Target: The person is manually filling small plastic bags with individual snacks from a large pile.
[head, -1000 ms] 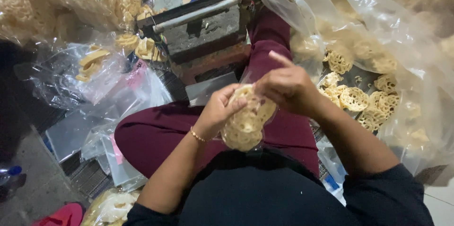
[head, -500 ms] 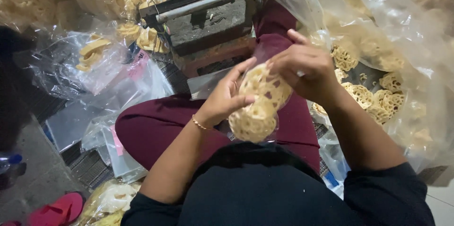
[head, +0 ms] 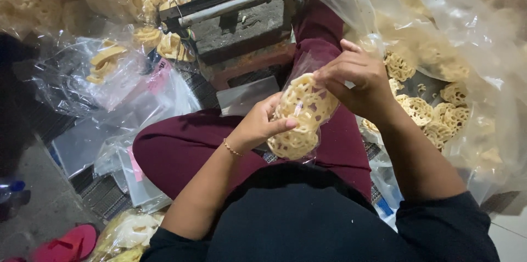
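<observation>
Small bag: You hold a small clear bag (head: 301, 115) of round, lacy, yellow crackers in front of your tummy, above your lap. It sits between both hands, so it cannot tip or spill.

Left hand: Your left hand (head: 258, 125) is closed on the lower left side of the small clear bag, with the thumb pressed on the front. It props the stack up from below, so the crackers stay in a neat pile.

Right hand: Your right hand (head: 357, 78) grips the top right of the same bag, fingers curled over its open end. That looks like the way to keep the mouth of the bag under control.

Big bag: A big clear sack (head: 439, 37) of loose crackers (head: 420, 109) lies open just beside your right arm, close enough to reach.

Sealer: A dark metal sealing tool with a long bar (head: 236, 12) stands past your knees, right in front of you, near the bag's open end.

Spare bags: Flat empty bags (head: 137, 125) lie on the floor to your left. Filled bags (head: 104, 64) are piled behind them, out of your way.

Floor: A red sandal (head: 66, 244) lies at the lower left corner.
</observation>
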